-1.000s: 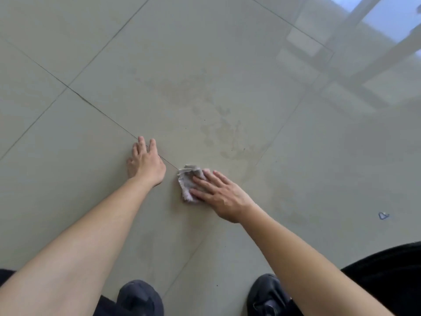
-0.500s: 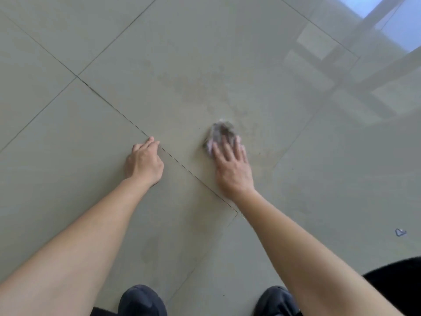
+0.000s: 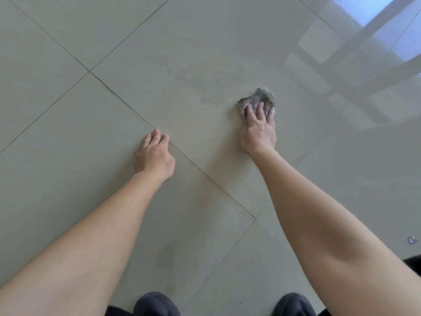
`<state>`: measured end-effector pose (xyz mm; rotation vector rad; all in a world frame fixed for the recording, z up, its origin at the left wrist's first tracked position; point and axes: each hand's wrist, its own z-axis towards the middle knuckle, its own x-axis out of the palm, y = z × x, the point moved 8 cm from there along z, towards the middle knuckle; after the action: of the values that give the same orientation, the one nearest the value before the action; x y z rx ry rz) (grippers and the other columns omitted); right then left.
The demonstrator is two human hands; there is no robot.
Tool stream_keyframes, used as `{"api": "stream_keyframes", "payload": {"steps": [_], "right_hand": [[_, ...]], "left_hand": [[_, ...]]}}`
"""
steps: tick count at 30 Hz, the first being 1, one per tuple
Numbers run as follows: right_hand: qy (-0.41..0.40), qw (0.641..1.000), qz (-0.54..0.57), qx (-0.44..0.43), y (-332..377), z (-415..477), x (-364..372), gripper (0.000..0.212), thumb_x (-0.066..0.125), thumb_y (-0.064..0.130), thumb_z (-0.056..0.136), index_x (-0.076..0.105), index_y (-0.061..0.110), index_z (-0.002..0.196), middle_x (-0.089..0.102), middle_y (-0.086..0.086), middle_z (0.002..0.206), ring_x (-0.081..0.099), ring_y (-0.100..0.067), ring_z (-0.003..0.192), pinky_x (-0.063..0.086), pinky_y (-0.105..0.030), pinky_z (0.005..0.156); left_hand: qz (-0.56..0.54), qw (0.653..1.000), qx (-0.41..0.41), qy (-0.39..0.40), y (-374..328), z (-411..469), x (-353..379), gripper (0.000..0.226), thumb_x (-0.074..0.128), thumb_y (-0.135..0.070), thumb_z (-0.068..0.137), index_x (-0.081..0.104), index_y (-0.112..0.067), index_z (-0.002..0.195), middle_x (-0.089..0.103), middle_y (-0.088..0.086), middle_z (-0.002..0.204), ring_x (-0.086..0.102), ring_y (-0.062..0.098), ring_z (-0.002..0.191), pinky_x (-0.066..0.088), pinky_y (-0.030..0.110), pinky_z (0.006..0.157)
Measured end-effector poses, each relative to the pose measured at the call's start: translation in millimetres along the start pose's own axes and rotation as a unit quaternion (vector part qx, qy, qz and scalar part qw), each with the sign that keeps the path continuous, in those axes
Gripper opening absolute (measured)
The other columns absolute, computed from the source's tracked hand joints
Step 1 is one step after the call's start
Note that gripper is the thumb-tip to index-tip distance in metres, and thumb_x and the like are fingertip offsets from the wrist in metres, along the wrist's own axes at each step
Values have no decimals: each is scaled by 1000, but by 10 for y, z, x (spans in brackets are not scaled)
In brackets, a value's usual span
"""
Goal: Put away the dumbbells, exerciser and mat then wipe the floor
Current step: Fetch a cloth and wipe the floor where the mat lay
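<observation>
Rag (image 3: pixel 262 96) wadded, axis unclear — R hand (image 3: pixel 258 133) presses.

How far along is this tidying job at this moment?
Apparently done: no dumbbells, exerciser or mat show on this tiled floor. In hand: the right hand presses a grey rag onto a tile; the left hand rests on the floor. Left: faint smudges beyond the rag and a small scrap at right.

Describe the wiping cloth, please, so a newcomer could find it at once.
Start at the pale tiled floor, right of the diagonal grout line. The right hand presses down there; beneath it lies the cloth, a crumpled grey wad, darker than the bare tiles around.
</observation>
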<state>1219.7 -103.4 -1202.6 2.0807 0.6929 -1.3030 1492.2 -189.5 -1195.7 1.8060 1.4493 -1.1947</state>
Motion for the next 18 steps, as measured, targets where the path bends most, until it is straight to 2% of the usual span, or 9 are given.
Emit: {"api": "stream_keyframes", "payload": {"steps": [2, 3, 5, 7, 9, 13, 18], "right_hand": [[25, 992, -21, -121, 525, -427, 244, 70, 41, 14, 95, 17, 26, 159, 7, -5, 168, -5, -37, 154, 4, -42, 126], [49, 987, -29, -153, 688, -672, 347, 71, 42, 14, 94, 16, 27, 159, 7, -3, 169, -6, -36, 154, 6, -42, 126], [101, 978, -45, -179, 845, -1057, 452, 74, 44, 10, 94, 15, 30, 160, 5, 1, 169, -8, -32, 154, 11, -39, 125], [151, 972, -58, -173, 861, -1267, 461, 75, 40, 5, 95, 14, 33, 160, 2, 6, 169, -7, -27, 155, 21, -34, 122], [194, 963, -82, -170, 863, -1382, 418, 73, 36, 4, 97, 13, 33, 160, 0, 8, 168, -5, -26, 155, 26, -31, 117], [222, 947, -123, -197, 870, -1416, 383, 73, 37, 4, 98, 9, 28, 161, -3, 4, 169, -5, -28, 155, 13, -32, 123], [201, 930, -152, -268, 681, -1218, 308, 72, 38, 6, 99, 5, 24, 161, -4, -1, 169, -6, -32, 155, 6, -35, 125]], "left_hand": [[5, 999, 6, 35, 0, 5, -24, 57, 32, -14, 96, 25, -22, 152, 9, -5, 164, 10, 18, 150, 26, 38, 117], [6, 999, 9, 51, 4, 9, -47, 58, 32, -15, 96, 24, -23, 153, 7, -6, 164, 9, 17, 150, 25, 39, 117], [5, 997, 14, 81, 17, 0, -91, 60, 33, -17, 96, 21, -23, 154, 4, -6, 164, 8, 17, 150, 24, 41, 117], [8, 993, 17, 115, 5, -22, -118, 62, 34, -18, 96, 16, -23, 155, 0, -7, 164, 4, 17, 151, 23, 44, 117], [13, 990, 11, 143, -39, -52, -130, 64, 36, -19, 96, 12, -21, 155, -5, -6, 164, 0, 18, 151, 22, 47, 117], [20, 984, 0, 174, -64, -61, -124, 68, 37, -21, 96, 5, -19, 156, -11, -4, 164, -5, 21, 151, 21, 50, 115], [42, 984, -6, 174, -79, -74, -152, 66, 37, -20, 97, 7, -21, 156, -10, -4, 164, -3, 20, 151, 22, 49, 115]]}}
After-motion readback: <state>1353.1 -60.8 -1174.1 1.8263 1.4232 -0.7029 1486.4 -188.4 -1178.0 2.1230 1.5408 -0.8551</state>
